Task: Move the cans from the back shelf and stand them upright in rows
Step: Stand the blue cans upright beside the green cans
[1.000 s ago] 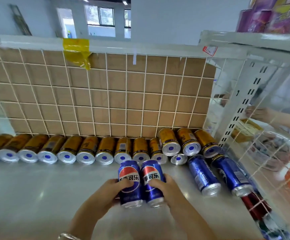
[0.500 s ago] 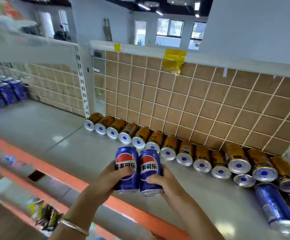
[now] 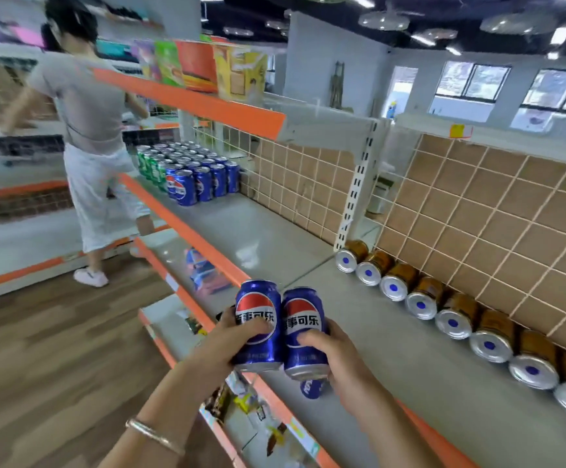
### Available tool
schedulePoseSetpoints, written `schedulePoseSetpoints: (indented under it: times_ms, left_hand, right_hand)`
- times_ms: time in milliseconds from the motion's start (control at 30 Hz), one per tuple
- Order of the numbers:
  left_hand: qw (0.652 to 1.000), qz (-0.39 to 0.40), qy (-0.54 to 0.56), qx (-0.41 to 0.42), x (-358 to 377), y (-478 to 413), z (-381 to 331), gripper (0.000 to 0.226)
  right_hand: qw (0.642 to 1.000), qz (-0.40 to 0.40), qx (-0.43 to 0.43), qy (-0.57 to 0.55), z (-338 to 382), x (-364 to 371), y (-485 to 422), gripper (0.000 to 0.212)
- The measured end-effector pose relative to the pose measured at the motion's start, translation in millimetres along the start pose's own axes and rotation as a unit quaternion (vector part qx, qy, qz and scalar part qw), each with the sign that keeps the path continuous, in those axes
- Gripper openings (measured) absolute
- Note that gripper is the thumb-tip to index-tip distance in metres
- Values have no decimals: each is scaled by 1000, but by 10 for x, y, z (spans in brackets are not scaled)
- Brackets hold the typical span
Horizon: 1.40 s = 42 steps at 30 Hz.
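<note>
My left hand grips a blue cola can held upright. My right hand grips a second blue cola can right beside it, and the two cans touch. Both are held in the air over the shelf's orange front edge. Upright blue and green cans stand in rows at the far left of the grey shelf. A row of brown cans lies on its side along the wire-grid back on the right.
A person in a grey top and white trousers stands in the aisle at the left, close to the standing cans. A white upright post divides the shelf bays. Lower shelves hold snack packets. An orange-edged shelf overhangs above.
My view has swung left along the shelf, bringing the standing cans and the person into sight. Both hands still hold the two blue cans, now carried left, away from the lying cans.
</note>
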State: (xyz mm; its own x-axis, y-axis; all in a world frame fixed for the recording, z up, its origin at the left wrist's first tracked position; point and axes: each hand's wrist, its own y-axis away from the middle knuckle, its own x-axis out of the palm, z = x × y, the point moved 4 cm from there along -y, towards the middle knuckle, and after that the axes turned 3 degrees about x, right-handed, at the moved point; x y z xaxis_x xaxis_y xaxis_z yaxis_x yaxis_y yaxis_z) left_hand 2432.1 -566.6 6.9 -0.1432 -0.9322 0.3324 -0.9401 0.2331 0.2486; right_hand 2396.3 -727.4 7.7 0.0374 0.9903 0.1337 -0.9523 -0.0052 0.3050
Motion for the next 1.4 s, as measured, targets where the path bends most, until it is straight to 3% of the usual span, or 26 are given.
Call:
schedulePoseSetpoints:
  times_ms: [100,233,367,467,600,733,833,933,1067,1133,1233,1333,1400]
  left_hand:
    - [999,-41,14,2,-463,52,-185,83]
    - [997,-77,28,2,-941,77,-352,97]
    - [995,-99,24,7,-1234,-23,-447,74]
    - [991,-129,30,12,-1387,-166,-513,69]
    - [989,-148,23,18,-1512,-435,-637,53]
    - [987,-159,16,26,-1685,-934,-761,22]
    - [987,-160,11,31,-1787,-1350,-885,41]
    - [987,-157,-8,32,-1830,-1726,-973,55]
    - [988,-151,-10,38,-1903,-2130,-1046,74]
    - [990,-137,-8,38,-1935,-2312,-1058,68]
    - [990,-127,-6,57,-1962,-2599,-1101,50]
    - [990,-118,-25,68,-2016,-2927,-1140,67]
    - [990,-111,-47,77,-2068,-3164,-1159,64]
  right_hand:
    - [1000,28,-4,-2,54,508,-176,37]
    - [999,37,-8,6,45,974,-441,47]
    - [999,31,1,17,12,1234,-726,52]
    - [999,40,-9,20,62,1367,-975,52]
    - [998,55,-8,12,135,1480,-1377,20]
    - [998,63,1,16,224,1600,-1951,31]
    - [997,74,12,12,303,1636,-2379,22]
    - [996,87,23,20,405,1649,-2746,39]
    - [995,90,25,45,534,1631,-3129,28]
    - [995,80,14,63,574,1616,-3281,32]
    - [994,43,-16,95,660,1591,-3527,53]
    - [995,7,-46,90,723,1555,-3833,43]
    - [995,-14,-63,81,754,1557,-4041,42]
